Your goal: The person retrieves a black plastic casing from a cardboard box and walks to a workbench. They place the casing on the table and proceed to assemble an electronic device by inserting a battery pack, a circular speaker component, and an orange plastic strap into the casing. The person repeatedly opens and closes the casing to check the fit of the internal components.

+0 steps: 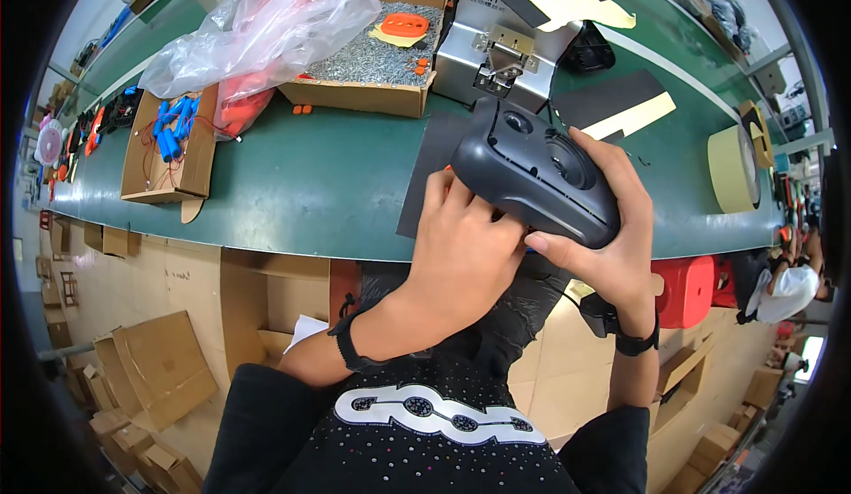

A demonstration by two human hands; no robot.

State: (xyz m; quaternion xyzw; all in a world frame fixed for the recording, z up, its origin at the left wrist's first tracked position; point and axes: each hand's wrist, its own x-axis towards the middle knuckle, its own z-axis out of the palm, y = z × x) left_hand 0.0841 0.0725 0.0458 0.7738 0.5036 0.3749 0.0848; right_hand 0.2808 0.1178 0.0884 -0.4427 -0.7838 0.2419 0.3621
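A dark grey plastic speaker housing (541, 171) with two round openings is held tilted above the near edge of the bench. My right hand (616, 210) wraps round its right end, thumb on the near side and fingers along the far side. My left hand (470, 237) is closed, with curled fingers tucked against the housing's near left underside. A sliver of orange shows by those fingers; their tips and whatever they hold are hidden. Under the housing lies a black sheet (425, 175), and just beyond stands a silver metal machine (496, 51) with a latch-like front.
An open carton (359, 97) of small metal screws holds an orange part (404, 24). Beside it are a clear plastic bag (266, 38) and a cardboard tray (133, 162) with blue wired cylinders. A tape roll (731, 171) stands at right; a red stool (684, 292) is below the bench.
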